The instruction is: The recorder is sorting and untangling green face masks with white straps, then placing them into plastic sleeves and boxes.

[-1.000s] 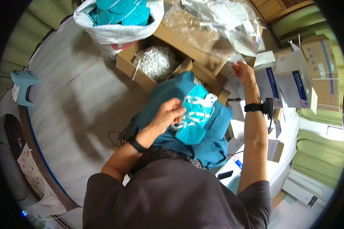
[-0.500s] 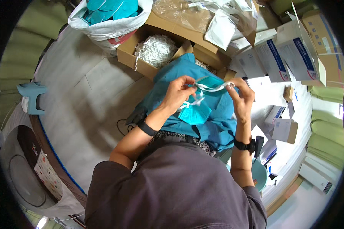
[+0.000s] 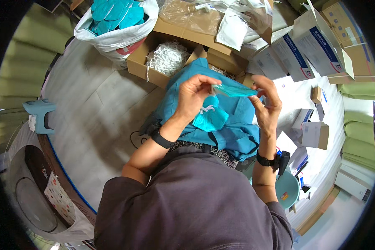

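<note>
Between my two hands a teal face mask (image 3: 236, 90) is stretched out above my lap, seen nearly edge-on. My left hand (image 3: 194, 93) pinches its left end, with the fingertips partly behind the mask. At the other end my right hand (image 3: 267, 100) grips the edge between thumb and bent fingers. Below, another teal mask (image 3: 211, 120) lies on the blue cloth (image 3: 237, 139) across my lap, with a bit of white strap on it.
Ahead stand an open carton (image 3: 139, 66) of white straps (image 3: 167, 57) and a white sack (image 3: 112, 41) full of teal masks. White-and-blue boxes (image 3: 316, 48) line the right. A teal stool (image 3: 39, 114) is at left, a light-blue basin (image 3: 287, 189) by my right elbow.
The white strap held stretched between my hands is no longer seen there; a teal mask now spans them. My view has shifted slightly.
</note>
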Available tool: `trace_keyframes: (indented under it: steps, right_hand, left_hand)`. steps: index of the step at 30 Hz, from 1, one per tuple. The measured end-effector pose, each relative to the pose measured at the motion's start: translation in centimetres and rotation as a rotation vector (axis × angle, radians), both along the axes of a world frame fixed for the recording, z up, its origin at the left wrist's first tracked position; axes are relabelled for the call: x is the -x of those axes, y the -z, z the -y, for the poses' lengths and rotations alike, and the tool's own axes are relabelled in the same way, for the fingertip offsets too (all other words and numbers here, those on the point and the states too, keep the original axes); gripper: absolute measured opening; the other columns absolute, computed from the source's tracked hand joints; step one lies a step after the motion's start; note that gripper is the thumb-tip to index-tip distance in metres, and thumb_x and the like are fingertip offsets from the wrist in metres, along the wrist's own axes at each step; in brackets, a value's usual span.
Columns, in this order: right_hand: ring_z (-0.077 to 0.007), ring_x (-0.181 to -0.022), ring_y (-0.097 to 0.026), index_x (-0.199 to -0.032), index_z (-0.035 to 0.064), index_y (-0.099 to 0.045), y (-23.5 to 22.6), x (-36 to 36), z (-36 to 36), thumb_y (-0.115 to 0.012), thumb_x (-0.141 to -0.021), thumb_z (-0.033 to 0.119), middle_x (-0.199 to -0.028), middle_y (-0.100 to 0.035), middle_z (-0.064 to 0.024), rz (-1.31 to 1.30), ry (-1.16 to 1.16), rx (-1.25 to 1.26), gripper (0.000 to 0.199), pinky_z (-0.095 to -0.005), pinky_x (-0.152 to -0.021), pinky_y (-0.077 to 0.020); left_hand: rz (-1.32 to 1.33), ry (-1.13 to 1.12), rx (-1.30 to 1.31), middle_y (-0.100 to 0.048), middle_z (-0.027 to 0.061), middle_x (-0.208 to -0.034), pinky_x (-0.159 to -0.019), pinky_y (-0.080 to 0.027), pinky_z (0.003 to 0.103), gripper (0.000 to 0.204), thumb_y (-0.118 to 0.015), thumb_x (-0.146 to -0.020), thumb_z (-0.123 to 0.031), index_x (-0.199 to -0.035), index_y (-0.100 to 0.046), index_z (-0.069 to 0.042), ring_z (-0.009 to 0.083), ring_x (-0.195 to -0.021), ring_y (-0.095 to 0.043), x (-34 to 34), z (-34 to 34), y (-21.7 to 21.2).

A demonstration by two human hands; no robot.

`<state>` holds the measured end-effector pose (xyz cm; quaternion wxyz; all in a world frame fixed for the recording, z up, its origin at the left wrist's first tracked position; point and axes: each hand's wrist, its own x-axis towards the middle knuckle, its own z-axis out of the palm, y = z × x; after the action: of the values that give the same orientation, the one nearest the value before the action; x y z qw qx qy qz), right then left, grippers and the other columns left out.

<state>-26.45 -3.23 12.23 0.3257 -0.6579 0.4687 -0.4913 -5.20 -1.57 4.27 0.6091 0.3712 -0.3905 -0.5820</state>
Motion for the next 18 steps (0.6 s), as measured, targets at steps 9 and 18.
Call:
trace_keyframes:
  steps: [9, 18]
  right_hand:
    - [-0.0248, -0.094, -0.063, -0.090, -0.0027, -0.069, -0.2, 2.6, -0.8, -0.061, -0.070, -0.011, -0.099, -0.071, -0.0129, -0.207, -0.102, 0.344, 0.024, -0.0326, -0.084, -0.0482]
    - [-0.0280, -0.093, -0.065, -0.085, -0.0053, -0.068, -1.5, 3.6, -2.4, -0.058, -0.067, -0.010, -0.097, -0.070, -0.0164, -0.245, -0.130, 0.355, 0.021, -0.0348, -0.085, -0.0488]
  left_hand:
    - [0.056, 0.270, 0.021, -0.062, 0.0118, -0.122, -0.081, -0.052, 0.026, 0.029, -0.063, -0.087, 0.006, -0.115, -0.059, 0.001, 0.0128, -0.088, -0.064, -0.3, -2.2, -4.0]
    - [0.533, 0.101, 0.260, -0.064, 0.0053, -0.114, -0.069, -0.047, 0.024, 0.038, -0.068, -0.079, 0.007, -0.115, -0.061, -0.003, 0.0073, -0.082, -0.060, 0.9, -2.2, -2.9]
